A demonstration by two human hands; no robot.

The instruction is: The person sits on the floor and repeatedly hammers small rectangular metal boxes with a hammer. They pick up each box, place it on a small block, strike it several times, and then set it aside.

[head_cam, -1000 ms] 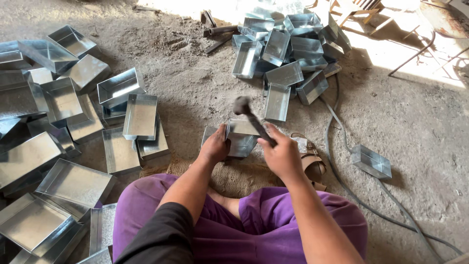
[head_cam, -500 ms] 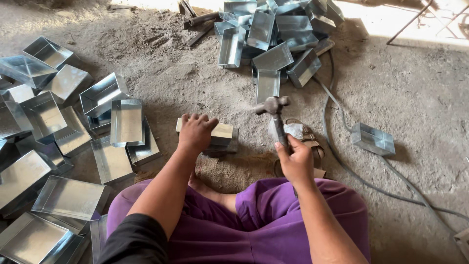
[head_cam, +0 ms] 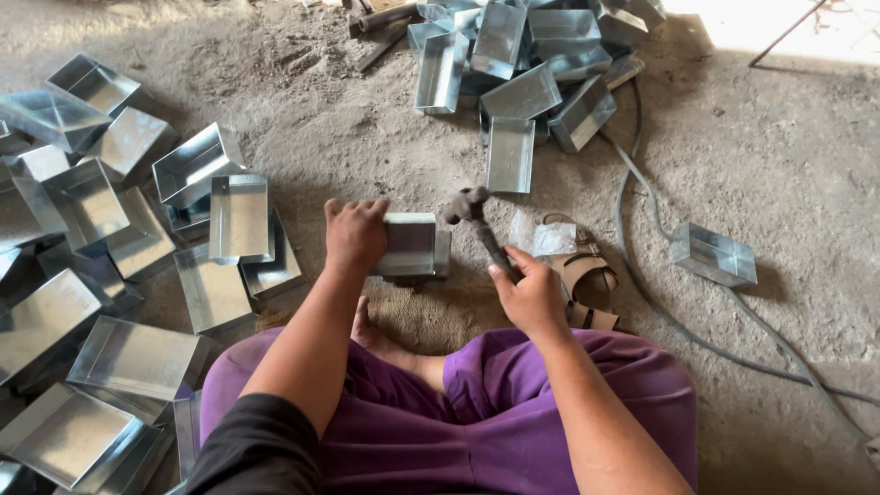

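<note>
My left hand grips the left side of a small shiny sheet-metal tray that rests on the ground just beyond my knees. My right hand is closed around the handle of a hammer. The hammer's dark head hangs beside the tray's upper right corner; whether it touches the metal I cannot tell. I sit cross-legged in purple trousers with one bare foot showing between my arms.
Several metal trays lie in a pile at the left and another heap at the top. One lone tray sits at the right. A sandal and a grey cable lie by my right hand. The floor is dusty concrete.
My left hand has closed onto the tray's left side. The hammer head has come down and leftward to the tray's right corner.
</note>
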